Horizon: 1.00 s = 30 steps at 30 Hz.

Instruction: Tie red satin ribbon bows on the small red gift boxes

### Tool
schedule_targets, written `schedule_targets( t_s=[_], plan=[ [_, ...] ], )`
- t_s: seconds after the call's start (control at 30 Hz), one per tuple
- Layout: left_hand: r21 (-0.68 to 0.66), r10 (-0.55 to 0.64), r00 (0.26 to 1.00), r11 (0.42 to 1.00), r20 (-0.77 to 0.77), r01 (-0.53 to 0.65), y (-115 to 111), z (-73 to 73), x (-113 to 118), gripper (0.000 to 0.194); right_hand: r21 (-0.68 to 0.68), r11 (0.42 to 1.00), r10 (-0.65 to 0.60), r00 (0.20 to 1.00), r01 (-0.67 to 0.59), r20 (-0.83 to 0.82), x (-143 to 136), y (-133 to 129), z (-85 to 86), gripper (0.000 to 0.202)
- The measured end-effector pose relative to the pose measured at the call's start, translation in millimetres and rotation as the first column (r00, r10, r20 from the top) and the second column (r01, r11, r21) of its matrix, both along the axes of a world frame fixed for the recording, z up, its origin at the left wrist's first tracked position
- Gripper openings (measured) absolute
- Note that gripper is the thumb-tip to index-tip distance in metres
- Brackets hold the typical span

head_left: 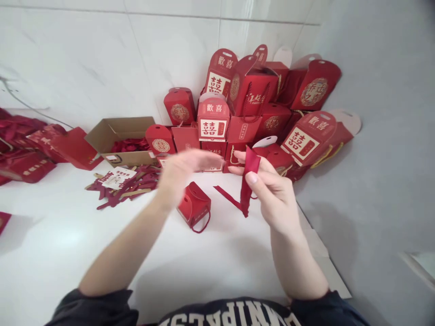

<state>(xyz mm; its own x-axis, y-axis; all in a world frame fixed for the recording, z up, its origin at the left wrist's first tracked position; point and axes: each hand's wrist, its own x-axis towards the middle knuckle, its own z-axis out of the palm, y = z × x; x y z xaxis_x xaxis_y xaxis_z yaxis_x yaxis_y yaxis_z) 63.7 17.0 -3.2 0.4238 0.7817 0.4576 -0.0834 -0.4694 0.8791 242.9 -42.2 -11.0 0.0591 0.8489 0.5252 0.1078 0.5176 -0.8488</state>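
My right hand pinches a dark red ribbon between thumb and fingers; one ribbon end hangs down and bends off to the left above the white table. To its left, my left hand is blurred by motion, with its fingers stretched toward the right hand and nothing visible in them. Below the left hand, a small red box with a twisted cord handle sits on the table, partly covered by that hand.
Red gift boxes are piled against the wall and to the right. An open cardboard box holds red ribbons, with a heap of ribbon pieces and a white card before it. More red boxes stand at the left.
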Motion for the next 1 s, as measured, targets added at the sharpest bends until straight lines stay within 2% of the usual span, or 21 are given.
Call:
schedule_targets(
  t_s=[0.1, 0.17, 0.23, 0.3, 0.4, 0.5, 0.57, 0.63, 0.77, 0.87, 1.0],
  plan=[
    [-0.119, -0.092, 0.995, 0.989, -0.022, 0.089, -15, -21.1, 19, 0.028, -0.003, 1.000, -0.001, 1.000, 0.001, -0.016, -5, 4, -4.6, 0.021],
    [-0.233, -0.110, 0.994, 0.967, -0.027, 0.101, -26, -33.4, 28, 0.019, -0.068, 0.998, -0.021, 0.994, 0.013, -0.108, -2, 9, -8.9, 0.024],
    [-0.345, -0.183, 0.983, 0.922, 0.016, 0.178, -32, -41.7, 34, 0.014, -0.134, 0.990, -0.059, 0.976, 0.031, -0.211, 4, 14, -12.1, 0.029],
    [-0.412, -0.241, 0.963, 0.870, 0.124, 0.271, -32, -46.8, 37, 0.017, -0.149, 0.986, -0.115, 0.959, 0.078, -0.260, 9, 17, -12.7, 0.031],
    [-0.481, -0.230, 0.936, 0.810, 0.265, 0.335, -30, -51.8, 39, 0.022, -0.121, 0.979, -0.189, 0.956, 0.164, -0.226, 11, 18, -9.4, 0.030],
    [-0.589, -0.264, 0.941, 0.734, 0.211, 0.338, -32, -54.4, 38, 0.027, -0.127, 0.976, -0.200, 0.962, 0.178, -0.185, 12, 17, -7.2, 0.031],
    [-0.620, -0.300, 0.942, 0.715, 0.148, 0.325, -38, -54.0, 35, 0.027, -0.145, 0.972, -0.212, 0.958, 0.186, -0.192, 18, 20, -9.0, 0.033],
    [-0.579, -0.327, 0.940, 0.750, 0.097, 0.320, -46, -51.8, 30, 0.025, -0.164, 0.969, -0.221, 0.950, 0.187, -0.220, 27, 26, -12.8, 0.035],
    [-0.345, -0.431, 0.897, 0.860, -0.099, 0.375, -56, -47.1, 18, 0.017, -0.155, 0.968, -0.235, 0.926, 0.197, -0.295, 45, 39, -19.8, 0.034],
    [-0.210, -0.496, 0.829, 0.866, -0.256, 0.453, -62, -46.5, 9, 0.016, -0.121, 0.959, -0.282, 0.887, 0.255, -0.366, 55, 45, -20.9, 0.030],
    [-0.151, -0.531, 0.727, 0.839, -0.434, 0.523, -75, -47.9, -3, 0.018, -0.073, 0.939, -0.323, 0.789, 0.336, -0.522, 78, 50, -19.6, 0.024]
  ],
)
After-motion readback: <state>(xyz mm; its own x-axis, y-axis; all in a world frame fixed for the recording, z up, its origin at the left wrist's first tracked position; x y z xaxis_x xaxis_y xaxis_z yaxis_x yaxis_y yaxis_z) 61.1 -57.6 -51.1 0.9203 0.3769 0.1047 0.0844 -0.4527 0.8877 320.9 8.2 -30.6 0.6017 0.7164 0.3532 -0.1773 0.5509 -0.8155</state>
